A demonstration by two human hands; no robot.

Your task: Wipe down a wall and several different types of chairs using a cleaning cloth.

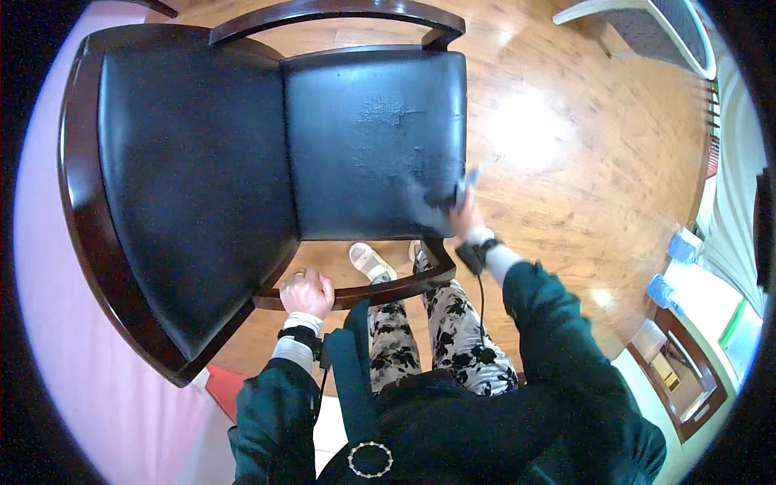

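Before me stands an armchair with a dark wooden frame, a black padded backrest [194, 182] and a black seat [364, 200]. The seat's covering is cracked and wrinkled towards its front. My left hand [307, 293] is closed around the near wooden armrest [376, 294], close to the backrest. At the seat's front near corner, my right hand [467, 217] holds a grey cloth-like thing [424, 205] against the seat. Motion blur hides its exact shape and part of my fingers. Each wrist wears a black strap with a cable.
The far armrest [345, 9] arches beyond the seat. A pale-framed chair [655, 30] stands on the wooden floor [582, 200] at upper right. Blue-tinted plastic bottles [664, 292] and an open drawer [679, 376] are at right. Pink fabric [121, 418] hangs at left.
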